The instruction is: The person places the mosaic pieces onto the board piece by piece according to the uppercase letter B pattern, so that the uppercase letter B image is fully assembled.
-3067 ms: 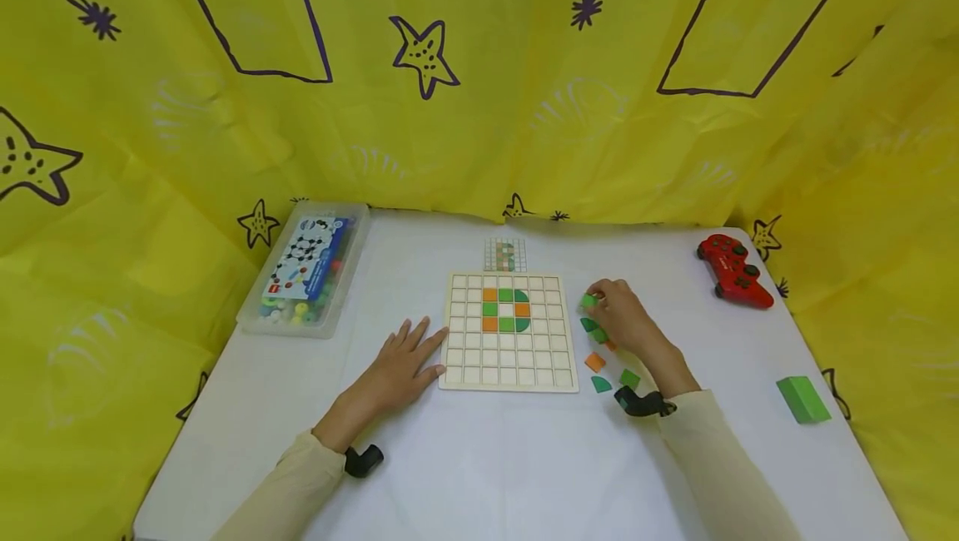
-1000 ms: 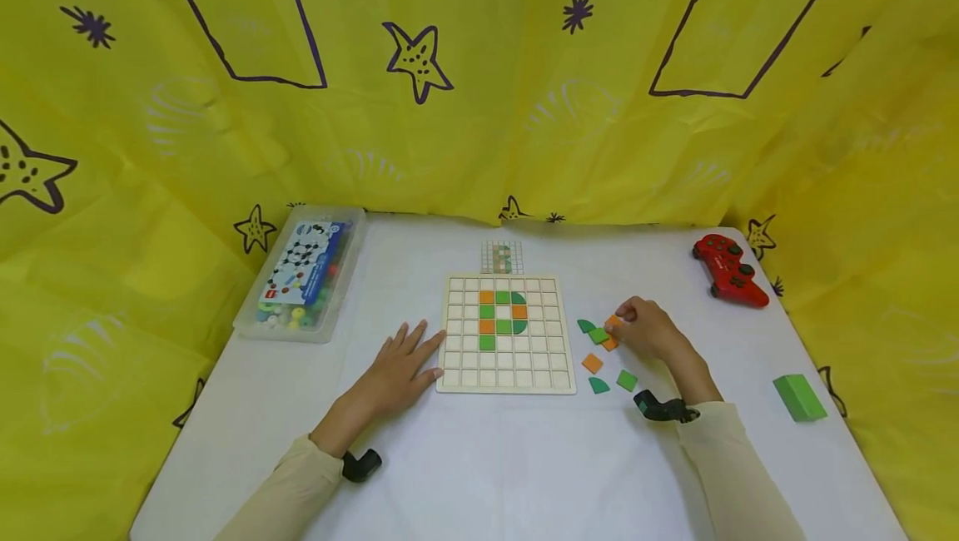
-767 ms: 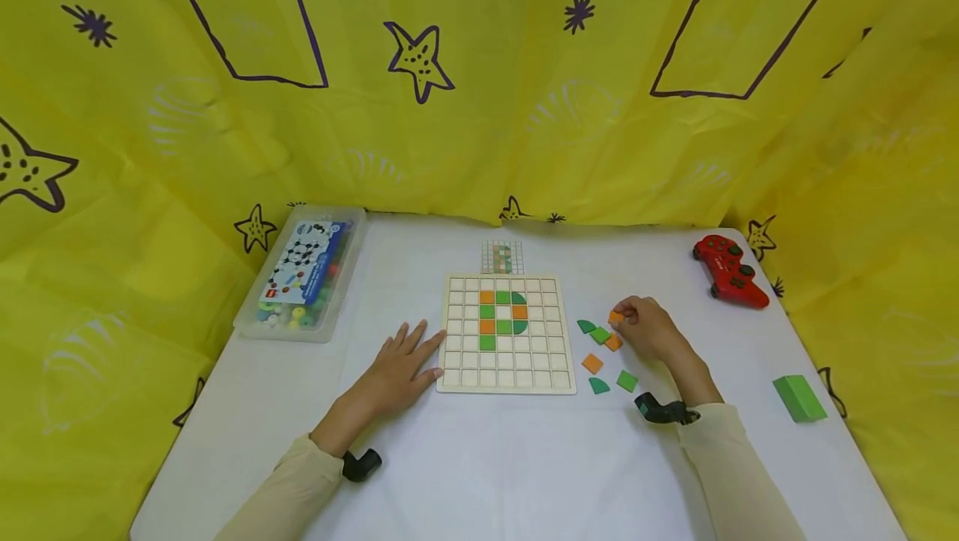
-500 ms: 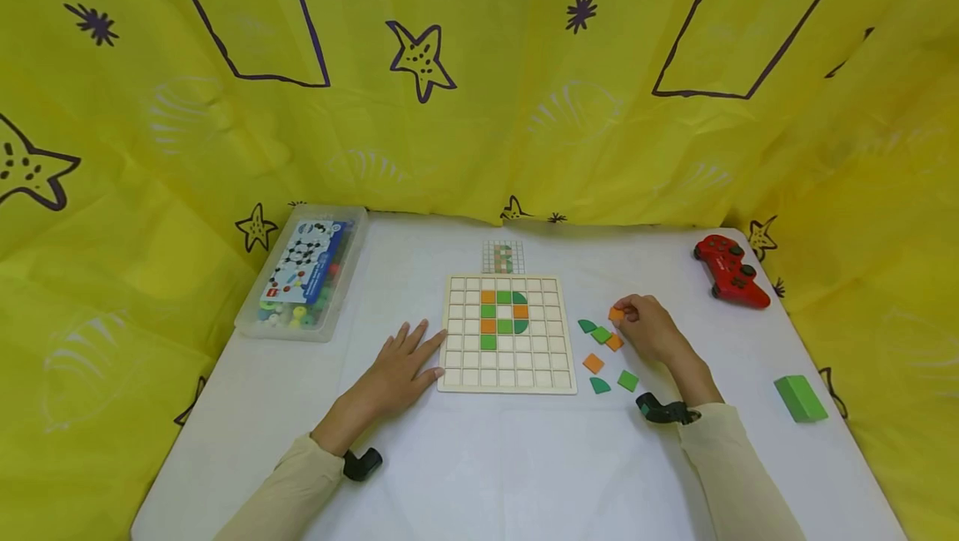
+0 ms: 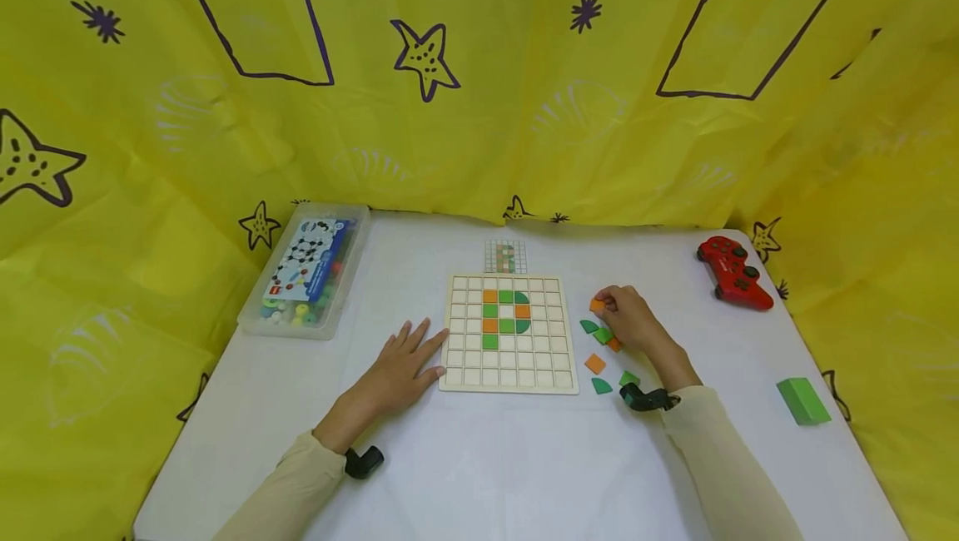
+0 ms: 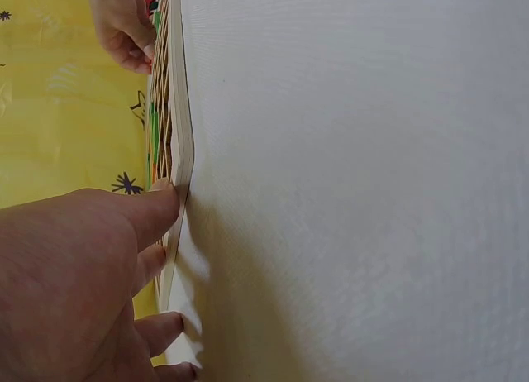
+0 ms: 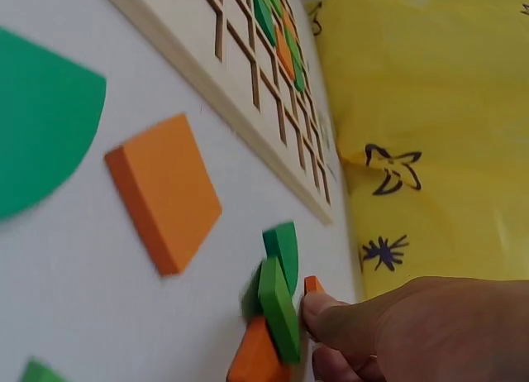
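Observation:
My right hand [image 5: 631,320] pinches an orange square tile [image 5: 597,305] between thumb and fingers, just right of the board. Below it lies a small pile with a green square tile [image 7: 278,307], a dark green quarter-round tile [image 5: 589,326] and an orange tile [image 7: 258,355]. The wooden grid board [image 5: 459,362] bears orange and green tiles [image 5: 490,341] set in a P shape. Fingers spread, my left hand [image 5: 400,368] lies flat at the board's left edge, its thumb and index fingertip touching the rim, as the left wrist view also shows.
A small pattern card [image 5: 505,256] lies behind the board. Loose tiles [image 5: 595,364] lie right of it. A clear box of colored beads [image 5: 303,275] stands at left; a red game controller [image 5: 734,272] and green block [image 5: 804,400] are at right. A yellow curtain [image 5: 479,150] closes the back.
A green tile has gone from the right hand into the board's column. That hand then picked an orange tile from the pile and moved it left toward the board. The left hand stays put.

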The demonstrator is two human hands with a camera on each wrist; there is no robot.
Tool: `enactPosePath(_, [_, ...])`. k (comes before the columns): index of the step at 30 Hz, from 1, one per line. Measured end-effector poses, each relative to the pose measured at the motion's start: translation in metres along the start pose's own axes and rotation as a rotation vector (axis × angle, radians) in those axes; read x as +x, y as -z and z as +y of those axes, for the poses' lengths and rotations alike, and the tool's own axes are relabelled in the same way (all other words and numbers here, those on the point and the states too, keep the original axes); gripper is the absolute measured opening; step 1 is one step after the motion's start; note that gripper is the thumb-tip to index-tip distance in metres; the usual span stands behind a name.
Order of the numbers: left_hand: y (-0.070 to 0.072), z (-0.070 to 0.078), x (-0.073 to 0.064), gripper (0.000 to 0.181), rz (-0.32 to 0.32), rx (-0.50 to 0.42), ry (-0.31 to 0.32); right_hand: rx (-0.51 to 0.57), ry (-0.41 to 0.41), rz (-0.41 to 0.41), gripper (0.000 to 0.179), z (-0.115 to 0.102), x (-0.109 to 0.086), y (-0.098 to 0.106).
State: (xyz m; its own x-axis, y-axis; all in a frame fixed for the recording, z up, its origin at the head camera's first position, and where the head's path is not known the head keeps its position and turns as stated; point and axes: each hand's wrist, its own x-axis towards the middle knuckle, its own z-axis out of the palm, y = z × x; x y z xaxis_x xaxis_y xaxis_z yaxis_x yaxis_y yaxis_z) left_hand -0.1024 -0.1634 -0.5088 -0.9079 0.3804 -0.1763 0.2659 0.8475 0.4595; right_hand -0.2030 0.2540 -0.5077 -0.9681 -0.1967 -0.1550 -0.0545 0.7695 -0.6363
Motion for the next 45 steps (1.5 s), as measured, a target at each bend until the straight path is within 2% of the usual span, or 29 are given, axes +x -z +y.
enactPosePath(7, [-0.002, 0.0, 0.002, 0.063, -0.002, 0.006, -0.004, -0.005, 0.069, -0.001, 0.028, -0.023, 0.0, -0.014])
enactPosePath(18, [-0.001, -0.001, 0.001, 0.063, 0.003, 0.006, -0.007, 0.005, 0.225, -0.1, 0.025, -0.072, -0.019, -0.054])
enactPosePath(26, [-0.002, -0.003, 0.002, 0.064, -0.001, 0.013, -0.008, 0.026, 0.305, -0.105, 0.013, -0.09, -0.027, -0.076])
enactPosePath(35, [-0.001, -0.002, 0.001, 0.064, 0.003, -0.001, 0.007, -0.022, 0.308, -0.068, 0.011, -0.101, -0.032, -0.093])
enactPosePath(45, [-0.001, -0.001, 0.001, 0.063, 0.002, 0.001, 0.01, -0.051, 0.301, -0.015, 0.012, -0.104, -0.035, -0.098])
